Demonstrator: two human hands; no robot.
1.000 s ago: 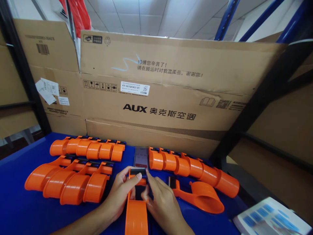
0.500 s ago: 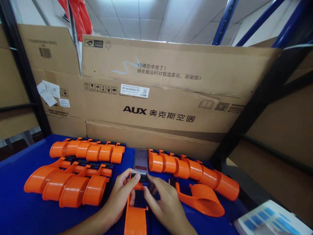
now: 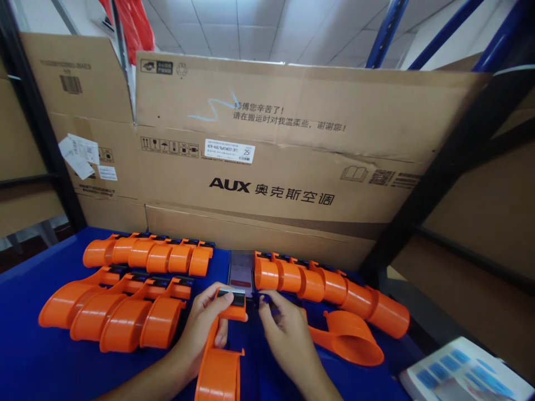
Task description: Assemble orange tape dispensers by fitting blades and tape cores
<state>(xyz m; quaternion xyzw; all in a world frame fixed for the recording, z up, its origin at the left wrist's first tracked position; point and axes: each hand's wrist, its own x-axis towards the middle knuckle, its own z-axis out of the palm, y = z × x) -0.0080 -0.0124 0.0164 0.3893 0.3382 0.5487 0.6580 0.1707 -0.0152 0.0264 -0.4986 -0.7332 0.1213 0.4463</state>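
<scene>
My left hand (image 3: 209, 320) grips an orange plastic piece (image 3: 219, 373) with a wide round band at its lower end and a black strip across its top. The thumb presses on that strip. Just to the right, my right hand (image 3: 286, 328) is apart from the piece, its thumb and fingertips curled together. Something small and dark blue shows at those fingertips, too small to name. Beside my right hand lies a similar loose orange piece (image 3: 351, 337) on its side. A phone-like grey device (image 3: 241, 270) stands behind my hands.
Rows of matching orange pieces lie at the back left (image 3: 159, 256), front left (image 3: 125, 323) and right (image 3: 311, 285) on the blue table (image 3: 25, 356). A cardboard sheet (image 3: 267, 223) closes off the back. A white-and-blue box (image 3: 463, 373) sits at the lower right.
My right hand has come away from the orange piece and moved slightly right. My left hand keeps hold of the piece, whose lower end has swung slightly left.
</scene>
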